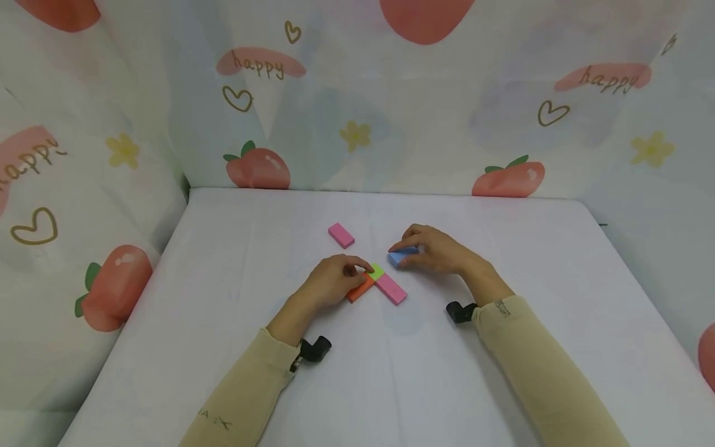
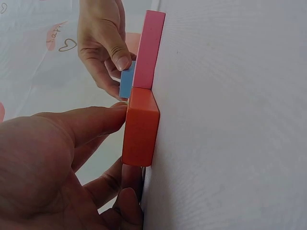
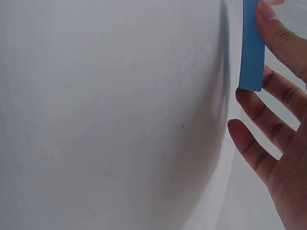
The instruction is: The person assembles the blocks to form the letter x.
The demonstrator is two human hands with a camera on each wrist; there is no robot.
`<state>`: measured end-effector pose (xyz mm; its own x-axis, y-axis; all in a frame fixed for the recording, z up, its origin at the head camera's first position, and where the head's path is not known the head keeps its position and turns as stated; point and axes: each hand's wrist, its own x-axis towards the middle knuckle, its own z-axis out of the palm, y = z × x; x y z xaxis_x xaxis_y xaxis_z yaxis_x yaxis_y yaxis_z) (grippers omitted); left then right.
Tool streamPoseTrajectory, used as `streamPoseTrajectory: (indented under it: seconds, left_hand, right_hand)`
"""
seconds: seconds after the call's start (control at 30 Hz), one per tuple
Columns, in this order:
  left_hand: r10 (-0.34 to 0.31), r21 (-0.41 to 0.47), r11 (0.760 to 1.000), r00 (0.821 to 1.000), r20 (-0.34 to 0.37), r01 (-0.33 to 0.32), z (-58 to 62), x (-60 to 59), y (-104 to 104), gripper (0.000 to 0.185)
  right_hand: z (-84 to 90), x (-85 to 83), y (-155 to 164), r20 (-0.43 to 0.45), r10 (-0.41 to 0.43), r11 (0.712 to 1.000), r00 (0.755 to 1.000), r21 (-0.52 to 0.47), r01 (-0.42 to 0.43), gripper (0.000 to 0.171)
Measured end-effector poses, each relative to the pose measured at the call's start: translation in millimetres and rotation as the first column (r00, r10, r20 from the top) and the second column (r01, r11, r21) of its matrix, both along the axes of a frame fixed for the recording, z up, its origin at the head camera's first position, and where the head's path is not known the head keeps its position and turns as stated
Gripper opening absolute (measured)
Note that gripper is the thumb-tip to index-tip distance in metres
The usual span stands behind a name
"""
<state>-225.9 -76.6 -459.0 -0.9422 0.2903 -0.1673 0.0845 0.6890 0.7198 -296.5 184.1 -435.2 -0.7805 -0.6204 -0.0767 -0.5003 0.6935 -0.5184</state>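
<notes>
An orange block [image 1: 360,290] lies on the white table under my left hand [image 1: 331,280], its thumb and index finger on the block's top and side. In the left wrist view the thumb rests on the orange block [image 2: 140,129], with curled fingers at its near end. A lime-green block [image 1: 377,272] meets the orange one at the corner, and a pink block [image 1: 391,289] runs off from it to the front right. My right hand [image 1: 438,249] pinches a blue block [image 1: 402,256] between thumb and fingers, tilted; the right wrist view has this blue block [image 3: 253,52] above the cloth.
Behind the joined blocks a second pink block [image 1: 341,236] lies alone. The white tabletop [image 1: 503,385] runs back to a fabric wall [image 1: 419,112] printed with fruit, hearts and flowers. A black wrist camera [image 1: 315,349] sits at the left cuff, another camera [image 1: 460,312] at the right.
</notes>
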Motion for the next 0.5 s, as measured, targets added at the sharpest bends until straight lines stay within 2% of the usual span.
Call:
streamPoseTrajectory:
  seconds: [0.5]
  left_hand:
    - [0.020, 0.004, 1.000, 0.999, 0.032, -0.020, 0.1, -1.1, 1.6, 0.017]
  right_hand:
    - [5.0, -0.3, -5.6, 0.028, -0.010, 0.999, 1.000, 0.032, 0.009, 0.031]
